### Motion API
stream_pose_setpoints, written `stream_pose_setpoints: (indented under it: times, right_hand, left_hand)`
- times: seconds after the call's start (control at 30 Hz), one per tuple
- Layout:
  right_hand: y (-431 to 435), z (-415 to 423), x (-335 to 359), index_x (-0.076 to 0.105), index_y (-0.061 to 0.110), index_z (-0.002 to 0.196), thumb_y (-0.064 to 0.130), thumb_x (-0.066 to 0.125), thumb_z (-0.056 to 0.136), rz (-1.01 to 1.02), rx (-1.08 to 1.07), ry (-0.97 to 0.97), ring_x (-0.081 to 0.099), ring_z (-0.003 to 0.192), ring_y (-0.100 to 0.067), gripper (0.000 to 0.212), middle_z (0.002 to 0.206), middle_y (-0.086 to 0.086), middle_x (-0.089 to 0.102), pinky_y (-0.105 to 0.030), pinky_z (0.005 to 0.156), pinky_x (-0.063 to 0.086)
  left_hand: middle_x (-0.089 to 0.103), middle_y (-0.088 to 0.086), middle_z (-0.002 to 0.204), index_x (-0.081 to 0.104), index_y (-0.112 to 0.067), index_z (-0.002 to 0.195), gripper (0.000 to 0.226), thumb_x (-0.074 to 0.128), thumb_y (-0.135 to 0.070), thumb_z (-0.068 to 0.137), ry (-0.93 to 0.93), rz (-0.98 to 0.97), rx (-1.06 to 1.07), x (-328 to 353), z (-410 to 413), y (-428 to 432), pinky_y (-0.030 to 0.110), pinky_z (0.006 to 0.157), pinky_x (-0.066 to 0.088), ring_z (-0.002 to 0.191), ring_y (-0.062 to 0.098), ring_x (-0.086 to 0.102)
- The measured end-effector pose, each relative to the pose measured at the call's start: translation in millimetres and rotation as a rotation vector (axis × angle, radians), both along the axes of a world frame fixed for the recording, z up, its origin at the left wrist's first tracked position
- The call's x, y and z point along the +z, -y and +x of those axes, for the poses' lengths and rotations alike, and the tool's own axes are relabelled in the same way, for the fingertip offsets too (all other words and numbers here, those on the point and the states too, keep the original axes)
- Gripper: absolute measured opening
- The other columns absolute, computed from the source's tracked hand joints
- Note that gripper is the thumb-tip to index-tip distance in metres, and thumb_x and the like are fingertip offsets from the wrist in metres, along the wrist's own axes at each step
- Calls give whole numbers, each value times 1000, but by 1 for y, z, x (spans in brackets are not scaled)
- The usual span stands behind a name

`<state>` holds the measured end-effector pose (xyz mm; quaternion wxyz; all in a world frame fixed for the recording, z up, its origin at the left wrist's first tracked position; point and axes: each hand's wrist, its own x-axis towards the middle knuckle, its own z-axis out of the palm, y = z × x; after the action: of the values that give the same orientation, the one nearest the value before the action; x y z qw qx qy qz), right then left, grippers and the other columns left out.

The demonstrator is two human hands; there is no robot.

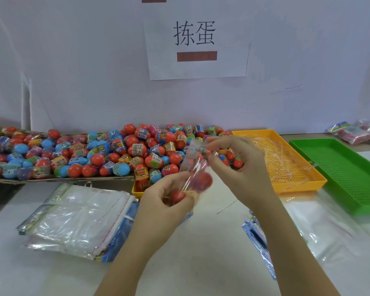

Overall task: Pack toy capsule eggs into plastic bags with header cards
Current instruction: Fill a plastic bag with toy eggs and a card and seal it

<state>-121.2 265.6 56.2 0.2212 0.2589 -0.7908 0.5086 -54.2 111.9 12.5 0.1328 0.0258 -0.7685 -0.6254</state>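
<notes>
With left hand (162, 202) curled round bag (193, 167) at 7 o'clock and right hand (237, 163) pinching its mouth at 1 o'clock, settle eggs (203, 181) low before sealing.

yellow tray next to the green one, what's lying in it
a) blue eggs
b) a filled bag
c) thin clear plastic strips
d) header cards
c: the yellow tray beside the green tray has thin clear plastic strips scattered over its mesh floor, while the eggs are piled to its left.
</notes>
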Motion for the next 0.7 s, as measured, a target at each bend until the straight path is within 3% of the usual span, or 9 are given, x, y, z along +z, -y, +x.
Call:
stream_pose_setpoints:
  times: [0.13, 0.23, 0.3, 0.37, 0.4, 0.47, 0.57, 0.63, 0.7]
  right_hand:
    - [-1, 2, 0, 60, 51, 73, 49, 47, 74, 140, -54, -11, 35, 120, 11, 12, 115, 31, 54, -17, 100, 8]
    - [-2, 5, 2, 62, 46, 70, 56, 42, 73, 187, 16, 12, 26, 124, 12, 23, 121, 32, 48, -18, 101, 6]
    - [-3, 8, 3, 61, 44, 70, 59, 43, 72, 234, 73, 31, 23, 126, 10, 22, 124, 32, 45, -28, 104, 9]
    - [-3, 10, 2, 58, 46, 74, 59, 47, 72, 261, 88, 24, 22, 127, 8, 17, 125, 30, 43, -36, 106, 13]
    - [-2, 11, 2, 57, 48, 83, 57, 50, 72, 228, 84, 14, 24, 127, 7, 15, 126, 28, 43, -38, 107, 17]
    - [0, 10, 1, 50, 50, 107, 48, 62, 73, 27, 88, 39, 36, 123, 4, 36, 125, 23, 45, -32, 104, 34]
    - [1, 5, 1, 43, 52, 115, 51, 71, 65, -155, 189, 368, 56, 102, 2, 58, 114, 22, 53, -19, 78, 49]
    - [6, 4, -4, 54, 48, 109, 54, 73, 66, 16, 340, 583, 64, 94, -5, 46, 104, 17, 66, -21, 74, 51]
    - [16, 6, -11, 70, 36, 95, 41, 75, 77, 1, 445, 623, 69, 78, -9, 19, 89, 8, 73, -20, 67, 54]
  left_hand:
    - [70, -30, 84, 64, -45, 93, 44, 67, -2, 83, 51, 81, 14, 2, -2, 1, 8, 59, 51, 85, -7, 66]
    - [74, -20, 84, 68, -41, 93, 40, 65, -2, 86, 106, 187, 32, 3, -5, 3, 20, 65, 57, 84, 5, 70]
    - [75, -12, 89, 70, -40, 91, 37, 66, -4, 85, 152, 236, 43, 3, -5, 5, 39, 81, 59, 92, 17, 70]
    - [76, -8, 91, 73, -39, 88, 38, 64, -3, 85, 173, 255, 37, 2, -5, 5, 47, 88, 56, 98, 24, 69]
    - [76, -7, 93, 74, -40, 86, 39, 63, -3, 85, 177, 268, 27, 2, -5, 5, 46, 88, 56, 99, 24, 68]
    - [76, -9, 98, 77, -42, 87, 41, 62, -4, 85, 163, 317, -2, 3, -4, 5, 36, 80, 58, 97, 20, 69]
    - [75, -9, 104, 78, -36, 95, 35, 65, -14, 71, 123, 455, -51, 7, -4, 8, 22, 65, 57, 91, 11, 72]
    - [74, -5, 108, 78, -33, 99, 36, 62, -19, 69, 105, 509, -70, 8, -4, 9, 26, 70, 58, 97, 15, 71]
    - [74, -2, 109, 75, -30, 105, 35, 59, -9, 81, 88, 522, -74, 8, -4, 9, 28, 70, 59, 97, 18, 72]
